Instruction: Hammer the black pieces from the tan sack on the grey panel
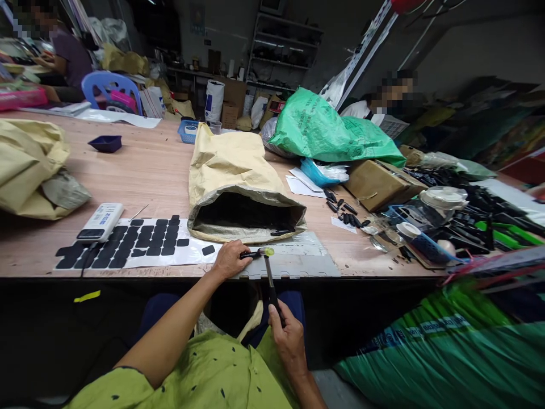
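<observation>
My left hand [230,258] rests on the table's front edge, its fingers pinched on a small black part [249,255] lying on a grey metal plate [293,264]. My right hand [288,332] is below the table edge, closed round the black handle of a small hammer [269,278]. The hammer's yellow-green head [268,251] sits right at the tip of the black part. Just behind stands an open tan sack [238,187] with a dark mouth facing me.
A white sheet with several black pads [128,241] and a white device [100,221] lie left. A cardboard box [377,182], loose black parts [344,213], a blue basket [426,241] and green bags [327,128] sit right. Other people sit at the far left and far right.
</observation>
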A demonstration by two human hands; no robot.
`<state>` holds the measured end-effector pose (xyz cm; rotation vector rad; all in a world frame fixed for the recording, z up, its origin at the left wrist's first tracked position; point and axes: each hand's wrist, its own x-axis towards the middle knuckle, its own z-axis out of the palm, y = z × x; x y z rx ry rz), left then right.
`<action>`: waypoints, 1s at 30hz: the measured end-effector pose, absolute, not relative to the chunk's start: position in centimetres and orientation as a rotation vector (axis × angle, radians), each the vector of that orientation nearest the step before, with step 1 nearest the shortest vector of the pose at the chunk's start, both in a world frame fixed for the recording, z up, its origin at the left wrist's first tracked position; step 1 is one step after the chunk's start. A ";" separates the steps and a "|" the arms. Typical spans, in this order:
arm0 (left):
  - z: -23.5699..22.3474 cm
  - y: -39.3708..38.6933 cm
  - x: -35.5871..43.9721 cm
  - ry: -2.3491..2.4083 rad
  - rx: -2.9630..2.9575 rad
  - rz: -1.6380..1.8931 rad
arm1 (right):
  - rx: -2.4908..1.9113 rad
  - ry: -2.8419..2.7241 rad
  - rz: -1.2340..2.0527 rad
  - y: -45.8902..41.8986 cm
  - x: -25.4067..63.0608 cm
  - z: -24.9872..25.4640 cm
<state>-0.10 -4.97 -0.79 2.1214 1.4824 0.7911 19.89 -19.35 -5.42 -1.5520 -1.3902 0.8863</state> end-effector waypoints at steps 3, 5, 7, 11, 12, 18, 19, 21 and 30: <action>-0.7 -5.0 0.0 1.495 2.125 0.790 | -1.501 -1.099 1.107 -18.9 20.3 -5.7; -0.7 -5.1 0.0 1.507 2.133 0.787 | -1.435 -0.923 1.201 -18.5 20.7 -5.8; -0.7 -5.2 0.1 1.522 2.148 0.775 | -1.373 -0.793 1.282 -18.0 21.1 -5.8; -0.6 -5.2 0.1 1.530 2.182 0.726 | -1.256 -0.652 1.452 -17.4 22.2 -5.7; -0.5 -5.2 0.1 1.526 2.184 0.721 | -1.226 -0.631 1.487 -17.3 22.4 -5.8; 0.0 -5.7 -0.1 1.430 2.175 0.749 | -1.183 -0.642 1.482 -17.3 22.4 -6.1; 0.2 -6.0 -0.2 1.400 2.171 0.752 | -1.189 -0.656 1.464 -17.3 22.3 -6.1; 0.4 -6.8 -0.4 1.345 2.173 0.754 | -1.199 -0.678 1.438 -17.3 22.0 -6.2; -0.2 -11.8 -1.9 1.214 2.376 0.675 | -1.211 -0.726 1.406 -17.4 22.1 -6.7</action>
